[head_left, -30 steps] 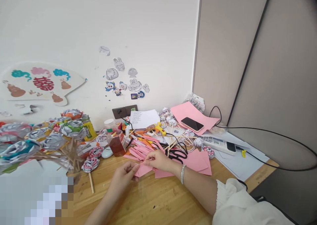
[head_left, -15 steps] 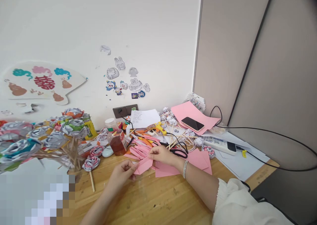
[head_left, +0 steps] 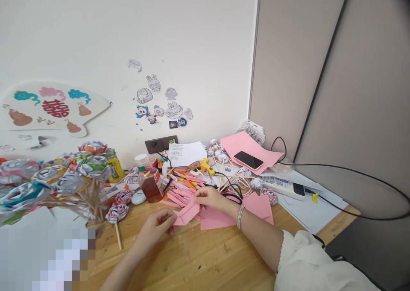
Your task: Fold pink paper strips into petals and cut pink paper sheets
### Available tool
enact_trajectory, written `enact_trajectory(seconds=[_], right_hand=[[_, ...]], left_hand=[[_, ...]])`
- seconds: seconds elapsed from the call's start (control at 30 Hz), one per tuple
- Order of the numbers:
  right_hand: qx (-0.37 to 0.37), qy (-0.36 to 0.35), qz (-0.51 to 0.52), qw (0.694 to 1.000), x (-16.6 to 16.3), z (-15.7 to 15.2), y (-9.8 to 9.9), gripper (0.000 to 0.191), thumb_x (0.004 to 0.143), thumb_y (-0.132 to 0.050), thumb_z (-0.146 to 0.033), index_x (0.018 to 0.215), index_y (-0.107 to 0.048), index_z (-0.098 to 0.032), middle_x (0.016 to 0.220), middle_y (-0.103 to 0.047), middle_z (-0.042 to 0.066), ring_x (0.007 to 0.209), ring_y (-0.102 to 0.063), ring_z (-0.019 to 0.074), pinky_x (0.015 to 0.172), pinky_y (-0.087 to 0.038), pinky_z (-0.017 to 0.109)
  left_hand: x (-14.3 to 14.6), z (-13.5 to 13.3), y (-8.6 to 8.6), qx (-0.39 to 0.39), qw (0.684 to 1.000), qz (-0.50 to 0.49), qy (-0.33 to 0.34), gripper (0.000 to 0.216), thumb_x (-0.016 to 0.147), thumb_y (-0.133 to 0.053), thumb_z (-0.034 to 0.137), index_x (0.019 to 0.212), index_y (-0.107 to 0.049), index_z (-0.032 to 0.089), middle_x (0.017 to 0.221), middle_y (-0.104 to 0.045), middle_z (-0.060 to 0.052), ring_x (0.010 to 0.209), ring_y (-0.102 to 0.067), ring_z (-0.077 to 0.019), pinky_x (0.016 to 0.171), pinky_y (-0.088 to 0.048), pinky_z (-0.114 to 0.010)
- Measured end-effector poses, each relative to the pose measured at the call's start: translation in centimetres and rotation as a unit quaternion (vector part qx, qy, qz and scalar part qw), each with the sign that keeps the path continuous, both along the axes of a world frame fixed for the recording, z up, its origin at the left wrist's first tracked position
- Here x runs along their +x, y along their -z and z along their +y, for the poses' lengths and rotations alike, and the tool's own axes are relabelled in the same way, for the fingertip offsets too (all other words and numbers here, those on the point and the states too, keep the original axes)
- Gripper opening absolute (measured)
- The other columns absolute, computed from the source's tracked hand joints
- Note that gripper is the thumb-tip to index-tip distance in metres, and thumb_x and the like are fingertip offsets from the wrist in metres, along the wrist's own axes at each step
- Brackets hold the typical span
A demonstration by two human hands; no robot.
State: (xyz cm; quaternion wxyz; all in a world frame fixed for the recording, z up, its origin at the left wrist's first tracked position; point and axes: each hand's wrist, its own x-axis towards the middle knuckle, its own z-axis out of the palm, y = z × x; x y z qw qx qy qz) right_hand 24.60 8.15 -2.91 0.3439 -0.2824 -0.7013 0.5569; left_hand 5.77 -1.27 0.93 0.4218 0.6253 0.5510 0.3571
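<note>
A small piece of pink paper (head_left: pixel 188 214), with a crease or folded edge, is held between my two hands just above the wooden table (head_left: pixel 179 261). My left hand (head_left: pixel 160 223) pinches its left corner between thumb and fingers. At the upper right edge, my right hand (head_left: pixel 209 197) grips it with the fingertips. Behind the paper lies a heap of narrow pink strips (head_left: pixel 179 195). Larger pink sheets (head_left: pixel 218 219) lie flat beneath my right wrist. Black-handled scissors (head_left: pixel 233 197) are partly hidden behind my right forearm.
A jar of reddish-brown liquid (head_left: pixel 150 184) stands behind my left hand. Left of it are paper flowers on sticks (head_left: pixel 117 213). A yellow glue gun (head_left: pixel 206 166), a phone (head_left: pixel 248 160), a string of beads (head_left: pixel 245 187) and a white power strip (head_left: pixel 283 187) lie toward the back right.
The pink paper has shifted slightly right and its folded edge is turned up more. My right fingers have moved a little along its edge. Both hands keep their hold.
</note>
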Motion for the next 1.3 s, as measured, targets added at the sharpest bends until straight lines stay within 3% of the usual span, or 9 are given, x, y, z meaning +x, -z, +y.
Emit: enact_trajectory(seconds=[0.53,0.77,1.07,1.3], right_hand=[[0.019,-0.016,0.033,0.999,0.3,0.1,0.0,0.023,0.068,-0.058,-0.035,0.068,-0.057,-0.012,0.053,-0.049,-0.004,0.046,-0.042,0.0060,0.046,-0.034,0.019],[0.088,-0.003,-0.006,0.996,0.8,-0.9,-1.3,0.014,0.072,-0.054,-0.026,0.067,-0.056,-0.013,0.058,-0.050,-0.003,0.050,-0.044,0.0071,0.049,-0.036,0.019],[0.075,0.013,-0.018,0.997,0.4,-1.4,-1.3,0.012,0.072,-0.053,-0.024,0.069,-0.058,-0.013,0.060,-0.051,-0.002,0.053,-0.045,0.0081,0.049,-0.035,0.019],[0.155,0.002,-0.042,0.987,-0.5,-3.4,-1.9,0.015,0.076,-0.050,-0.026,0.077,-0.061,-0.016,0.073,-0.058,0.001,0.066,-0.051,0.0112,0.060,-0.039,0.021]], left_hand=[[-0.2,-0.2,-0.2,-0.001,1.000,-0.018,0.023,0.030,0.067,-0.054,0.047,0.056,-0.051,0.018,0.050,-0.058,0.002,0.047,-0.053,-0.0131,0.051,-0.043,-0.025],[0.4,-0.8,-0.7,-0.040,0.998,-0.020,0.047,0.030,0.065,-0.054,0.047,0.056,-0.048,0.019,0.052,-0.060,0.001,0.045,-0.053,-0.0128,0.049,-0.040,-0.024],[0.6,-1.0,-0.9,-0.018,0.999,0.036,0.034,0.027,0.068,-0.052,0.042,0.055,-0.051,0.018,0.046,-0.052,0.005,0.044,-0.049,-0.0113,0.048,-0.034,-0.022],[1.5,-1.0,-0.1,0.004,0.998,0.036,0.056,0.023,0.067,-0.056,0.038,0.062,-0.060,0.016,0.060,-0.062,0.000,0.055,-0.052,-0.0128,0.051,-0.037,-0.022]])
